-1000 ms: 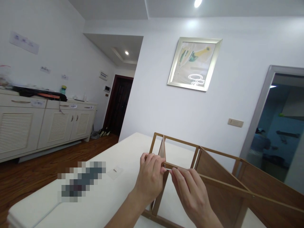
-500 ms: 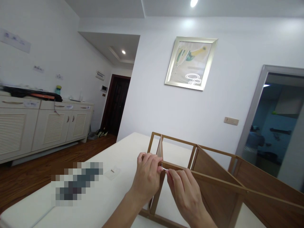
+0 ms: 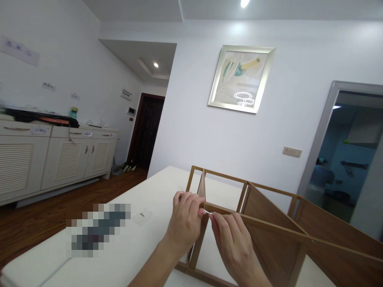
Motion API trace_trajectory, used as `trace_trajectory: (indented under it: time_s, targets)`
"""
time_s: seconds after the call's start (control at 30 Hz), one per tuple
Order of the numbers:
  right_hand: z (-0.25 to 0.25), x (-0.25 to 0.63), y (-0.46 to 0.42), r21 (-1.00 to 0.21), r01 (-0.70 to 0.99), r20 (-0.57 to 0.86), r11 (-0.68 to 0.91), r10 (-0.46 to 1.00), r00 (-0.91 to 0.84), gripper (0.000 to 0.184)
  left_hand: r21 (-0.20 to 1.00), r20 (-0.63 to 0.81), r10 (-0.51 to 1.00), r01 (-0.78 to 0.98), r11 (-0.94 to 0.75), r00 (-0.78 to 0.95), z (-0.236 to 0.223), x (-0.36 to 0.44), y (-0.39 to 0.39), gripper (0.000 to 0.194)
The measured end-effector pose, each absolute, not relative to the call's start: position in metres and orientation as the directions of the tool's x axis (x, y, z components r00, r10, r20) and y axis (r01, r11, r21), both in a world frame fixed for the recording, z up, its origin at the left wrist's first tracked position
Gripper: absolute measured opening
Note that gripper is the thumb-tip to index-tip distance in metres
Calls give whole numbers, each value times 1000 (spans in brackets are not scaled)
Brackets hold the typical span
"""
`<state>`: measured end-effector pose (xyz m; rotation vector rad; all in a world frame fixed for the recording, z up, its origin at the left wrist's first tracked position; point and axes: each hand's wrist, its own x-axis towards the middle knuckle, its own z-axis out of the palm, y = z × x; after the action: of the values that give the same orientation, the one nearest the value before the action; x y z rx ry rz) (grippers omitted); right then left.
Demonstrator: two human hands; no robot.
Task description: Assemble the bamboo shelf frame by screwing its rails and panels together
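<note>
- Head view: my left hand [image 3: 186,217] has its fingers curled round the rack [image 3: 272,225] at a near rail, the rack resting on the counter [image 3: 146,251].
- My right hand [image 3: 235,243] has its fingers pinched on a thin rod [image 3: 207,212], bent end at that rail.
- There's the change: nearly level a second ago, the rod slants now; turned slightly, I'd judge, at the same spot.

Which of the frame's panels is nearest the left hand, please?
The leftmost panel, just beyond the left hand; the other panels sit farther right along the wooden frame.
</note>
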<state>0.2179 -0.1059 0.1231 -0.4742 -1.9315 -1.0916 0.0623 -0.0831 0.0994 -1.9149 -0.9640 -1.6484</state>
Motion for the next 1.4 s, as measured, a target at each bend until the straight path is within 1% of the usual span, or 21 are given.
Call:
trace_trajectory:
  time_s: [0.2,0.33,0.4,0.57,0.63,0.7,0.77,0.83,0.87,0.9,0.97,1.03,1.07,1.1,1.17,1.27,1.37,1.4]
  targets:
    - [120,216,-105,495,679,834,543,-76,-547,28,118,972,230,730,-673,55,97,62,-81,22]
    - [122,217,-104,518,674,817,527,-71,-573,27,115,973,226,739,-664,51,97,62,-82,22]
    - [122,217,-103,517,684,813,515,-45,-580,27,107,977,210,749,-654,44,97,62,-83,22]
    - [123,216,-102,400,700,840,592,68,-538,25,87,982,183,763,-641,42,92,61,-82,25]
    - [126,215,-104,346,684,849,642,96,-519,22,82,982,184,772,-630,46,87,60,-82,33]
    - [130,214,-106,308,648,855,697,95,-509,20,86,982,183,775,-626,38,80,60,-83,44]
    - [135,214,-109,284,603,857,746,85,-508,19,95,986,166,772,-629,14,69,58,-87,50]
    - [138,213,-112,266,565,853,781,82,-515,19,82,989,145,777,-624,12,55,54,-94,48]
    - [138,213,-114,260,550,847,793,86,-524,19,58,989,143,775,-629,42,47,51,-98,43]
    - [136,214,-116,259,537,838,803,90,-538,19,24,982,158,760,-650,103,38,48,-102,37]
    - [125,216,-119,272,500,805,822,91,-587,18,-4,930,255,698,-716,266,20,41,-110,25]
    - [106,222,-121,287,450,749,846,95,-656,17,43,827,392,648,-760,404,4,35,-115,22]
    - [94,225,-120,288,424,717,859,99,-690,17,81,773,454,642,-763,443,-3,33,-117,23]
    - [80,230,-119,284,403,688,870,107,-718,18,115,729,505,645,-756,462,-8,33,-119,24]
    - [53,239,-115,262,394,655,881,138,-743,20,152,690,544,639,-754,478,-14,33,-120,28]
    - [20,251,-107,174,435,671,883,217,-709,19,209,725,550,629,-749,415,-13,34,-119,28]
    - [7,254,-103,83,462,651,883,303,-696,17,295,783,575,673,-678,236,-9,33,-118,22]
    - [6,254,-103,41,467,642,884,335,-690,17,310,784,584,683,-661,210,-8,32,-118,22]
